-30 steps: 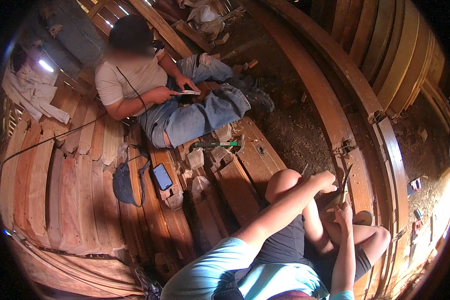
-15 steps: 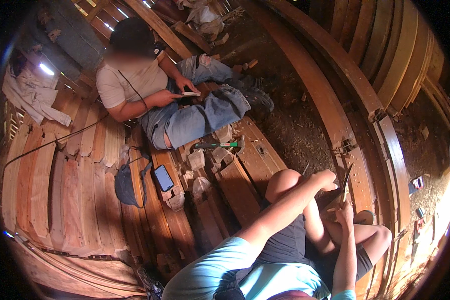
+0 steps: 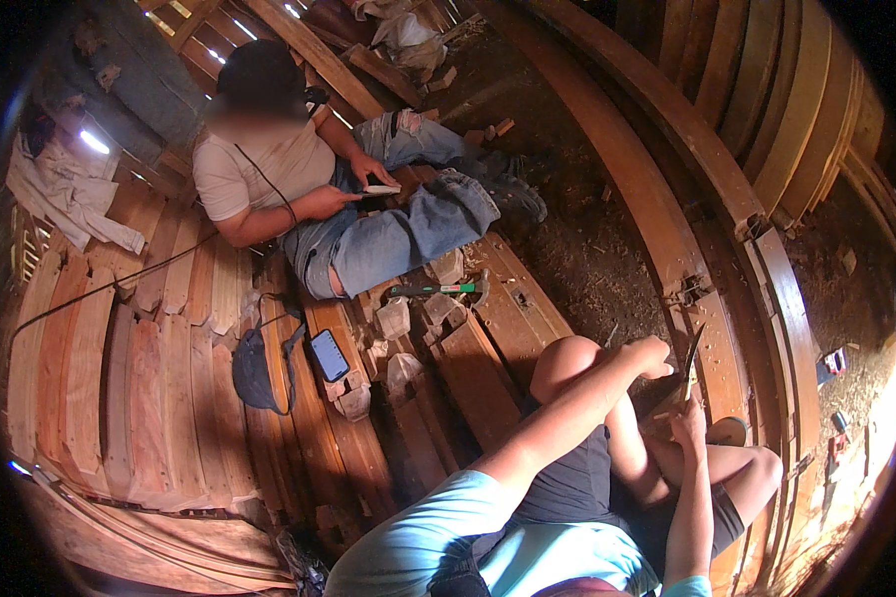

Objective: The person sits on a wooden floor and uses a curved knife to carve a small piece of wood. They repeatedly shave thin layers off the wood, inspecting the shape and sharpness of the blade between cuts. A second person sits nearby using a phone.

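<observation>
My right hand (image 3: 688, 426) is closed around the light-coloured lower part of a knife-like tool (image 3: 697, 350), whose slim, dark, slightly curved blade points up and away. Just to its left, above my bent knee, my left hand (image 3: 649, 357) has its fingers curled in. What the left fingers hold, if anything, is hidden. A thin dark pointed piece (image 3: 611, 335) shows just beyond my left wrist; I cannot tell whether it is in the hand. A brown wood piece (image 3: 662, 405) lies below the hands, partly covered.
Long curved wooden beams (image 3: 722, 343) run along my right. Across from me a person (image 3: 269, 169) sits on stacked boards with a small flat object in their hands. A hammer (image 3: 433, 290), a phone (image 3: 329, 355) and a dark cap (image 3: 259, 370) lie on the timber between us.
The view has shifted very slightly. Both my hands and the tool stay in nearly the same place.
</observation>
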The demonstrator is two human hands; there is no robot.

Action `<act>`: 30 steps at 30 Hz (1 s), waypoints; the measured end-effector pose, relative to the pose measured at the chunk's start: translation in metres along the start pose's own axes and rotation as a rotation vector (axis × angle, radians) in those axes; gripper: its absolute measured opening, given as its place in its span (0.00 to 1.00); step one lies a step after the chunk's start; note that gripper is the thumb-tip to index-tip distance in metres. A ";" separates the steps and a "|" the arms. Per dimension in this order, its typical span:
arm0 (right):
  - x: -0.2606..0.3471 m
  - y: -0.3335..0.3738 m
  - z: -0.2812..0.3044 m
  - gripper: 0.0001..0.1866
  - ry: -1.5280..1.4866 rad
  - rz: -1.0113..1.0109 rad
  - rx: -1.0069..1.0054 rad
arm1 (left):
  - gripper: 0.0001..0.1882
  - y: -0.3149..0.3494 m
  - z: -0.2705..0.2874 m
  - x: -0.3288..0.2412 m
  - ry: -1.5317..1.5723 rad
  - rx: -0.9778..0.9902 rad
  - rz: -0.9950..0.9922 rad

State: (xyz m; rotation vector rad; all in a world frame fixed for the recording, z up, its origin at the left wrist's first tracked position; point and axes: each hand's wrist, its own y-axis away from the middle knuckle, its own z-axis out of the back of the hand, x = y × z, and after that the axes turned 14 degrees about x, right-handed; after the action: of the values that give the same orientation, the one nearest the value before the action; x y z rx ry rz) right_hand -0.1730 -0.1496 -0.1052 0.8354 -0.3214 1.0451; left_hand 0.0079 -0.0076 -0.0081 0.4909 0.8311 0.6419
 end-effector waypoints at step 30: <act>0.010 0.004 0.006 0.15 -0.039 -0.023 0.010 | 0.21 -0.007 -0.004 0.004 0.000 -0.010 -0.013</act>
State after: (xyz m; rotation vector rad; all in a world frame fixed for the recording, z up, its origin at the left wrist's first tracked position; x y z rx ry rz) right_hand -0.1706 -0.1467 -0.0936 0.8676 -0.3384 1.0106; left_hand 0.0085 -0.0094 -0.0167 0.4763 0.8300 0.6331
